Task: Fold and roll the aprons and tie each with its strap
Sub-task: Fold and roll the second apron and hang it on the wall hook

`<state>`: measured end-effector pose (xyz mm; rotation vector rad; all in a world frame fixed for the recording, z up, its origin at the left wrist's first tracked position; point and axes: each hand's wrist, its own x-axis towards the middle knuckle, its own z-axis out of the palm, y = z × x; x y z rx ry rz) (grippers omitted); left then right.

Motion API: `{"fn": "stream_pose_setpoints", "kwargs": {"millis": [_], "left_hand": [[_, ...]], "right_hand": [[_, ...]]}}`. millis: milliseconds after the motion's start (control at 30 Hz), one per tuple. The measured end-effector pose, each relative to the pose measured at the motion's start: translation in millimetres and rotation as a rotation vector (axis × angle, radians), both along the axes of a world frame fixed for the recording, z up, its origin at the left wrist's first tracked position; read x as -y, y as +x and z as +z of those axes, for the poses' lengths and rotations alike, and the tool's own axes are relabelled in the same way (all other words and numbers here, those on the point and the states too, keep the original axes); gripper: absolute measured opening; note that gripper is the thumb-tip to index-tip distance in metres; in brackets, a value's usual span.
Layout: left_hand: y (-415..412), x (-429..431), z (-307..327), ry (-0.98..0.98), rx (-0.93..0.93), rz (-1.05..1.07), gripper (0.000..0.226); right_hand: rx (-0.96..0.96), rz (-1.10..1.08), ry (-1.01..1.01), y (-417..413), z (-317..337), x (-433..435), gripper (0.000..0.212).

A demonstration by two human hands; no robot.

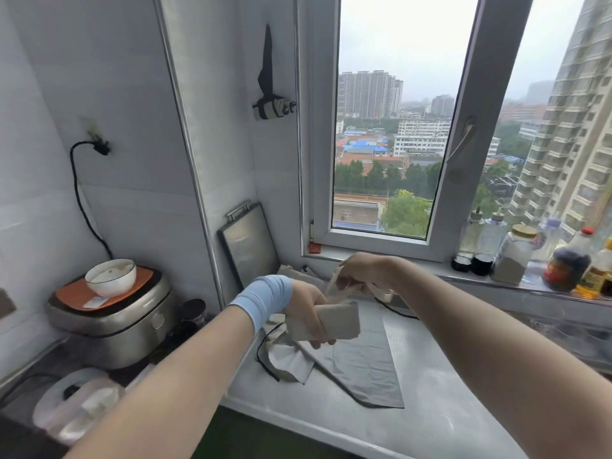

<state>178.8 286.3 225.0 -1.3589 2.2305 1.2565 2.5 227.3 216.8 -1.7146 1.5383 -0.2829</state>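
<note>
Left hand [306, 314]: closed around the roll [337, 321], a beige apron rolled into a short bundle. Held clear of the bench [440, 389], likely so the strap can pass all the way round it. A blue band sits on this wrist.

Right hand [359, 271]: above and just beyond the left hand, fingers pinched on the strap [331, 286]. The strap runs down from the pinch toward the roll; it appears to be drawn taut, a judgement, so that the wrap will bind. How many turns are on is hidden by the left hand.

Flat apron [361, 356]: grey cloth spread on the bench directly under both hands, one corner reaching toward the person, a crumpled part below the left hand. Lies untouched, presumably waiting its turn.

Hung roll [273, 109]: on the wall well above the left hand, a small bundle bound with dark strap, hanging by it. Looks like a finished one.

Step in hand, as judged: tying the roll.
</note>
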Motion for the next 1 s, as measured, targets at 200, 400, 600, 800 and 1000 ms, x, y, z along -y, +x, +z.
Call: {"fn": "stream_pose_setpoints", "kwargs": {"millis": [200,400,600,800,1000], "left_hand": [[21.0,18.9,-56.8,-0.211,0.064,0.395,0.050],[29.7,31.8,-79.5,-0.403,-0.314,0.824,0.023],[34.0,54.8,-88.6,-0.275,-0.585,0.932,0.011],[21.7,72.1,-121.0,-0.232,-0.473,0.647,0.023],[-6.5,101.3,-169.8,-0.218,-0.267,0.371,0.031]], "right_hand": [[0.306,-0.053,0.016,0.5,18.7,7.9,0.022],[0.591,0.176,0.263,3.7,-1.5,-6.6,0.024],[0.820,0.009,0.590,-9.5,-77.5,-6.8,0.020],[0.710,-0.328,0.786,-19.6,-145.2,21.7,0.016],[0.467,-0.405,0.670,-28.4,-178.7,71.3,0.012]]}}
